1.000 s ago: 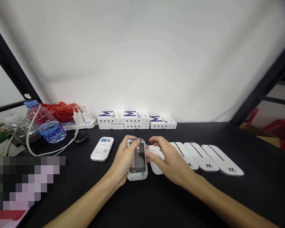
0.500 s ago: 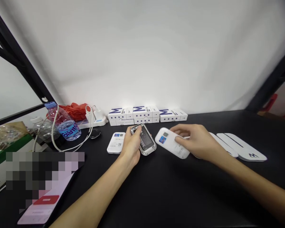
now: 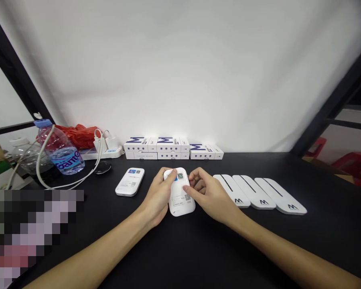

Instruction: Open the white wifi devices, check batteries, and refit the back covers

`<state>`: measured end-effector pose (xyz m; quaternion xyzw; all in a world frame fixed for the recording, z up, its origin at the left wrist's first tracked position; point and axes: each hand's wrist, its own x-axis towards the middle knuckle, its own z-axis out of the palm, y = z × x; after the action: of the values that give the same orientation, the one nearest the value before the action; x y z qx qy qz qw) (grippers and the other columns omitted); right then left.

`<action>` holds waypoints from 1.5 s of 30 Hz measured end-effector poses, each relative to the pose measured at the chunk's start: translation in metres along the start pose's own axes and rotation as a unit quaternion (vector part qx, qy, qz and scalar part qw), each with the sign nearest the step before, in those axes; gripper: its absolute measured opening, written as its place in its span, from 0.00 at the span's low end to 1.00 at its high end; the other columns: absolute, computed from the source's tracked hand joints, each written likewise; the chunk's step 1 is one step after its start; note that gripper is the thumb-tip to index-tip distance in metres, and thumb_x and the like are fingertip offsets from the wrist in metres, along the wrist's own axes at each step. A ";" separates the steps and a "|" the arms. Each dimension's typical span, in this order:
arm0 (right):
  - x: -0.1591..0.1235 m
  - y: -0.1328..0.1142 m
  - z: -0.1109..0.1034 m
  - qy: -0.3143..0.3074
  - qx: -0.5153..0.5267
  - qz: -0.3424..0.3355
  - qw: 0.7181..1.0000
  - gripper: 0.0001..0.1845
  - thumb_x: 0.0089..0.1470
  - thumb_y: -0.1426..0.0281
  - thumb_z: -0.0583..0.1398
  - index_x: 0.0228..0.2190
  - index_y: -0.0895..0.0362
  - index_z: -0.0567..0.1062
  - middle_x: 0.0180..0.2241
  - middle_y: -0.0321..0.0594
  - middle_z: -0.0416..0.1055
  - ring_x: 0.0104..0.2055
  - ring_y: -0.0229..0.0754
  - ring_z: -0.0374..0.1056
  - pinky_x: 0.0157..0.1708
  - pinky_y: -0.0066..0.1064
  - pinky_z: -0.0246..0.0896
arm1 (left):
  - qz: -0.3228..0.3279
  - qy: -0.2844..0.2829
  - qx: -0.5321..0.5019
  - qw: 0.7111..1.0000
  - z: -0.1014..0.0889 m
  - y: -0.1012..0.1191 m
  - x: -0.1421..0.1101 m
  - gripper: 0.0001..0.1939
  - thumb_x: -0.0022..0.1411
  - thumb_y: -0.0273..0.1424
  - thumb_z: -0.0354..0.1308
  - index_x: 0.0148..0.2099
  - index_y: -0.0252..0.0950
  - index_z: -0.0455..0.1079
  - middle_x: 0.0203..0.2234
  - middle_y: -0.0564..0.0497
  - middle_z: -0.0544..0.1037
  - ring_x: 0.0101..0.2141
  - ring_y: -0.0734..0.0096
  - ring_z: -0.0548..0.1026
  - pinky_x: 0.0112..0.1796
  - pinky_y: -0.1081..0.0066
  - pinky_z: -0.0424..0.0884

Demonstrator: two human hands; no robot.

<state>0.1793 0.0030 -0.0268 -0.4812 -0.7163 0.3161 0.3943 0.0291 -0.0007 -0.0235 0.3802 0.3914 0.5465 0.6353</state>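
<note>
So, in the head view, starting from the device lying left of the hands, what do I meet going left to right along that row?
Lone device → left hand → held device → right hand → first striped device → middle striped device → last striped device.

The black bench carries a lone white device, label side up — and, farther right, three logo-marked devices in a row. White boxes line the back, a power strip just beside them.
</note>
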 end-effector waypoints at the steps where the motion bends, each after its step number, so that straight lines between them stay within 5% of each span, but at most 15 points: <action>1: 0.000 0.001 0.001 -0.005 0.016 0.007 1.000 0.12 0.53 0.62 0.59 0.36 0.54 0.65 0.31 0.34 0.66 0.26 0.34 0.63 0.25 0.29 0.63 | 0.006 0.003 0.007 1.000 0.000 0.000 0.001 0.13 0.57 0.40 0.60 0.34 0.37 0.63 0.26 0.54 0.70 0.27 0.74 0.71 0.28 0.74 0.69; 5: -0.002 0.003 0.004 -0.055 0.069 0.072 0.994 0.21 0.52 0.51 0.58 0.37 0.55 0.64 0.28 0.34 0.66 0.21 0.34 0.64 0.16 0.26 0.60 | 0.027 -0.004 0.003 1.000 0.000 0.008 0.002 0.10 0.59 0.37 0.59 0.35 0.38 0.63 0.31 0.51 0.74 0.28 0.70 0.75 0.28 0.70 0.72; 9: -0.005 -0.002 0.005 -0.182 0.080 0.119 0.973 0.31 0.53 0.43 0.50 0.22 0.59 0.67 0.18 0.35 0.64 0.15 0.32 0.59 0.12 0.24 0.55 | 0.061 -0.013 -0.014 0.998 0.001 0.017 0.002 0.10 0.59 0.36 0.59 0.40 0.39 0.63 0.41 0.46 0.76 0.35 0.60 0.78 0.31 0.63 0.75; 12: -0.006 -0.007 0.007 -0.184 0.108 0.120 0.970 0.31 0.55 0.45 0.50 0.18 0.59 0.64 0.16 0.32 0.60 0.14 0.30 0.56 0.12 0.23 0.49 | 0.067 -0.007 -0.020 0.998 -0.001 0.018 0.004 0.10 0.58 0.37 0.58 0.40 0.39 0.62 0.40 0.46 0.77 0.36 0.58 0.78 0.32 0.61 0.74; 15: -0.008 -0.009 0.009 -0.167 0.092 0.077 0.979 0.30 0.57 0.48 0.51 0.16 0.58 0.62 0.14 0.30 0.56 0.14 0.28 0.52 0.15 0.23 0.45 | 0.090 0.046 0.048 0.994 -0.008 0.018 0.011 0.09 0.56 0.37 0.57 0.34 0.38 0.63 0.29 0.50 0.74 0.28 0.67 0.73 0.28 0.70 0.69; 17: -0.010 -0.010 0.010 -0.168 0.065 0.036 0.983 0.31 0.58 0.49 0.50 0.14 0.58 0.61 0.13 0.31 0.55 0.15 0.28 0.51 0.16 0.24 0.45 | 0.148 0.093 0.153 0.973 -0.012 0.020 0.014 0.11 0.54 0.37 0.57 0.26 0.37 0.61 0.21 0.55 0.66 0.23 0.73 0.65 0.24 0.74 0.61; 22: -0.018 -0.017 0.010 -0.167 0.027 0.000 0.986 0.31 0.58 0.51 0.51 0.12 0.58 0.61 0.12 0.30 0.52 0.16 0.29 0.48 0.17 0.26 0.42 | 0.287 0.122 0.392 0.865 -0.009 0.028 0.009 0.20 0.58 0.38 0.51 0.19 0.37 0.49 0.16 0.56 0.54 0.20 0.75 0.54 0.22 0.72 0.50; 24: -0.022 -0.022 0.011 -0.185 0.039 0.002 0.982 0.29 0.56 0.52 0.54 0.13 0.58 0.62 0.13 0.30 0.53 0.16 0.29 0.48 0.17 0.26 0.42 | 0.283 0.132 0.420 0.852 -0.004 0.029 0.005 0.20 0.58 0.36 0.49 0.19 0.37 0.46 0.15 0.56 0.51 0.19 0.76 0.51 0.21 0.72 0.47; 28: -0.028 -0.030 0.015 -0.233 0.086 0.042 0.968 0.18 0.48 0.57 0.63 0.21 0.58 0.68 0.18 0.31 0.64 0.20 0.31 0.57 0.20 0.24 0.51 | 0.253 0.134 0.404 0.869 0.002 0.027 0.002 0.19 0.58 0.34 0.48 0.19 0.38 0.45 0.15 0.56 0.51 0.18 0.76 0.51 0.19 0.71 0.46; 33: -0.027 -0.026 0.017 -0.214 0.097 0.059 0.970 0.19 0.51 0.68 0.57 0.13 0.57 0.62 0.13 0.31 0.59 0.16 0.30 0.55 0.19 0.25 0.51 | 0.234 0.115 0.390 0.883 0.005 0.020 0.006 0.21 0.60 0.40 0.48 0.19 0.38 0.46 0.15 0.56 0.52 0.18 0.75 0.53 0.20 0.72 0.48; 39: -0.017 -0.019 0.011 -0.176 0.044 0.026 0.983 0.15 0.49 0.62 0.60 0.20 0.57 0.65 0.17 0.31 0.61 0.20 0.31 0.55 0.19 0.25 0.49 | 0.219 0.076 0.426 0.875 0.000 0.013 0.008 0.13 0.55 0.42 0.56 0.30 0.40 0.60 0.23 0.54 0.68 0.26 0.68 0.66 0.26 0.71 0.58; 42: -0.006 -0.016 -0.006 -0.174 -0.069 -0.016 0.982 0.18 0.45 0.54 0.63 0.25 0.57 0.70 0.19 0.33 0.66 0.22 0.34 0.59 0.20 0.27 0.50 | 0.206 0.047 0.536 0.817 -0.011 0.012 0.015 0.05 0.55 0.34 0.53 0.32 0.39 0.62 0.31 0.50 0.69 0.35 0.62 0.69 0.35 0.66 0.63; 45: 0.008 -0.007 -0.038 -0.022 -0.235 -0.047 0.970 0.19 0.49 0.51 0.60 0.29 0.55 0.73 0.23 0.37 0.70 0.26 0.39 0.64 0.24 0.30 0.52 | 0.200 0.043 0.654 0.728 -0.024 0.012 0.025 0.08 0.54 0.35 0.51 0.36 0.37 0.66 0.37 0.45 0.68 0.44 0.53 0.66 0.43 0.59 0.62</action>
<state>0.2071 0.0106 -0.0001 -0.5189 -0.8010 0.1300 0.2686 0.0049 0.0273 -0.0239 0.7474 0.5936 0.2852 0.0878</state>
